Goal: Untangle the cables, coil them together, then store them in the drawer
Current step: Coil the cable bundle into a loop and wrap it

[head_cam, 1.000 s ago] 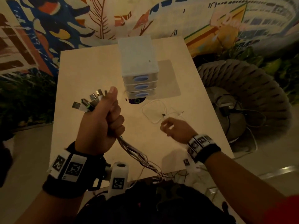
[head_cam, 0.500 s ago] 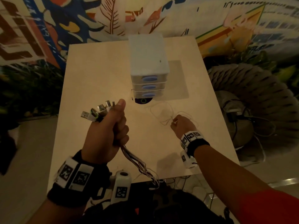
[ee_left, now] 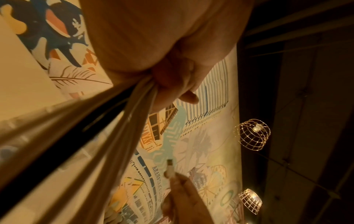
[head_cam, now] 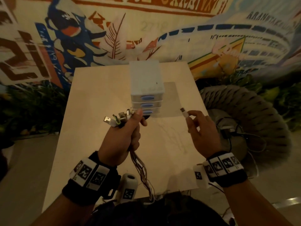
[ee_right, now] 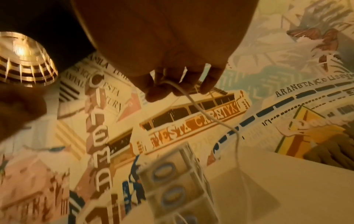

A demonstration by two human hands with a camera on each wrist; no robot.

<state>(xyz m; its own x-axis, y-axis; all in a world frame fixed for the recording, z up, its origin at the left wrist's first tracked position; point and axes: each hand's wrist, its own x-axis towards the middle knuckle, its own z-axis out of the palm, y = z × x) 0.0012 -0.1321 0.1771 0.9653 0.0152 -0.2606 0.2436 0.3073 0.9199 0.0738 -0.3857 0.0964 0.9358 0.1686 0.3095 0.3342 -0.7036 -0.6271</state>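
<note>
Gathering step: left hand (head_cam: pixel 121 141) is fisting the cable bundle (head_cam: pixel 140 167); right hand (head_cam: pixel 201 128) is pinching a loose, probably USB, plug (head_cam: pixel 184 111). Next: adding it to the bundle.

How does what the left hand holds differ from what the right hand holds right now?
The left hand grips a thick bundle of cables in a fist, several plugs fanned above it; the right hand pinches a single white cable just behind its one plug. The bundle trails down off the table's near edge; the single cable drops toward the tabletop. Both hands are raised in front of the closed drawer unit, plugs pointing up.
</note>
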